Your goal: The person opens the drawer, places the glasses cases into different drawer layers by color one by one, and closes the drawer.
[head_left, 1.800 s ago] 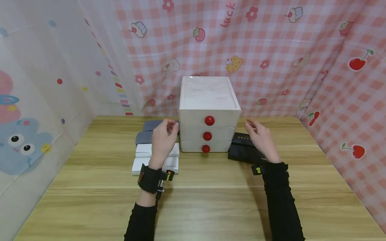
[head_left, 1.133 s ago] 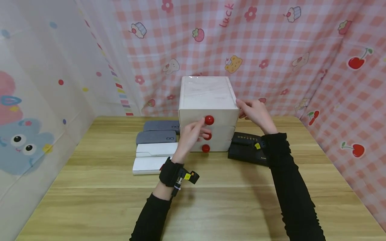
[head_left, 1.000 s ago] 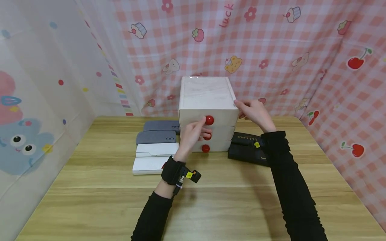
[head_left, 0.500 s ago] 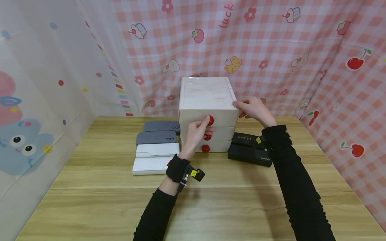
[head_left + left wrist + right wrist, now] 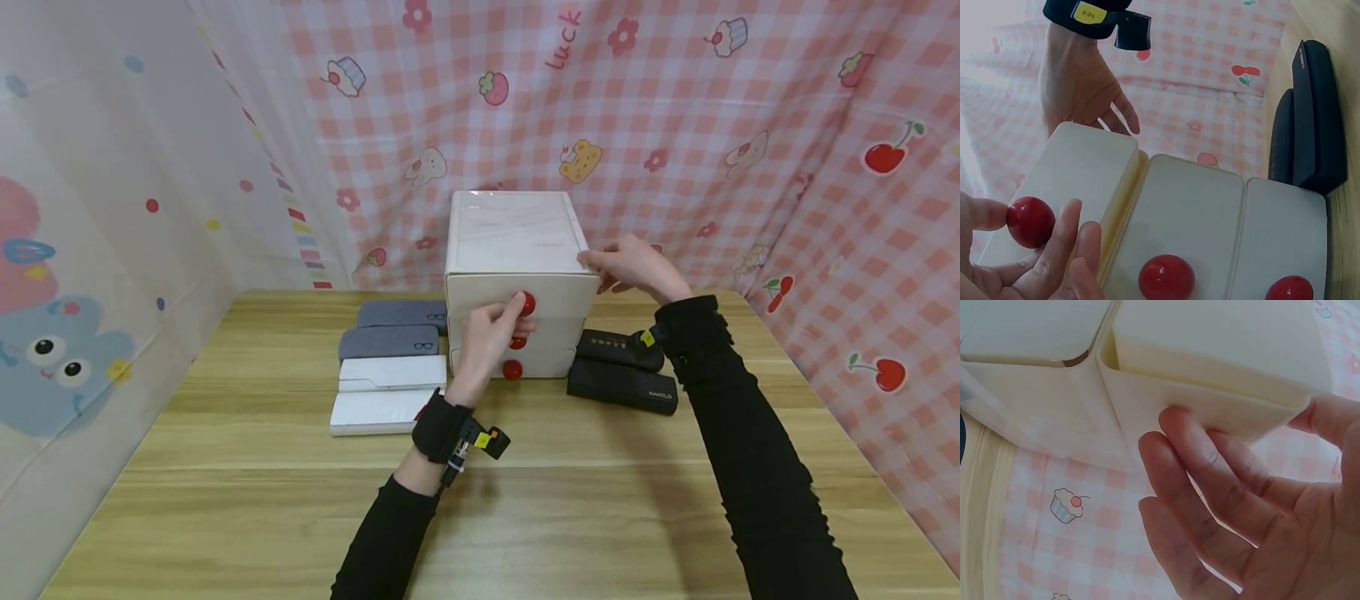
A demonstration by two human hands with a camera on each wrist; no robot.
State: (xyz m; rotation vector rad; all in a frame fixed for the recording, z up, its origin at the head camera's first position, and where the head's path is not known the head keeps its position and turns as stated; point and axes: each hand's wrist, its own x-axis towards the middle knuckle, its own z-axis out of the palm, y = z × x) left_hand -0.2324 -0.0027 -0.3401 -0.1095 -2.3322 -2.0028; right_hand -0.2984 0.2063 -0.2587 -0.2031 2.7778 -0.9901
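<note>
Thumb and fingers of left hand (image 5: pixel 484 340) pinch the top red knob (image 5: pixel 529 303) at frame centre, and the right hand (image 5: pixel 637 265), loosely spread, touches upper right edge of the cabinet (image 5: pixel 517 229), whose top drawer (image 5: pixel 564 297), closed before, now sits slightly out, so pulling has begun.

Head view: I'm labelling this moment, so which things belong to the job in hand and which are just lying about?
In the job:
left hand, pinching the top red knob
top drawer, slightly open
right hand, touching the cabinet

Lying about:
grey cases
white boxes
black cases
</note>
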